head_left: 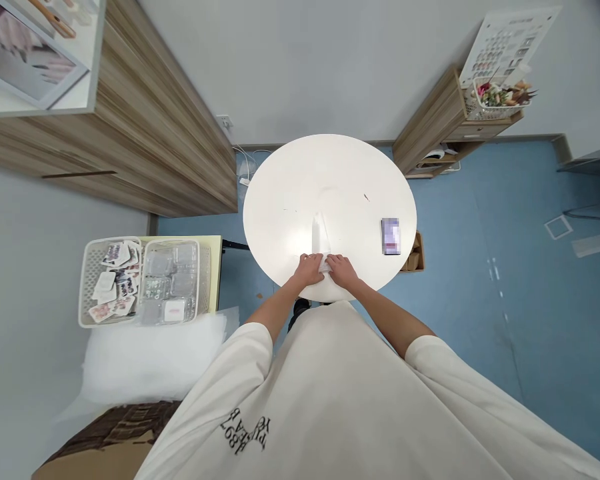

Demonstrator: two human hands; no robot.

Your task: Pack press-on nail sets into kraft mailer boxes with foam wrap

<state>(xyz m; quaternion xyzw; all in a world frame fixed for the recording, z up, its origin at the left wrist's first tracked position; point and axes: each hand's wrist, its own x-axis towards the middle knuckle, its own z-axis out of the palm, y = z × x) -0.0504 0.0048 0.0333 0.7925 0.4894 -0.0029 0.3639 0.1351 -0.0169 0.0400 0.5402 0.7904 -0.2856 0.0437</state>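
Note:
A thin, narrow white sheet (321, 233) lies on the round white table (280, 180), pointing away from me. Whether it is paper or plastic I cannot make out against the white top. At its near end, my left hand (310, 269) is closed on its left side with the fingers curled. From the right, my right hand (342, 271) closes on the same near end, fingertips close to those of the left. A small white bunched part (325, 263) shows between the two hands.
A purple phone-like box (391, 236) lies at the table's right side. Left stand white baskets (111, 280) with printed cards and clear boxes, above stacked translucent white sheets (150, 357). A wood-grain cabinet (180, 133) rises back left; a smaller wooden cabinet (430, 127) stands back right.

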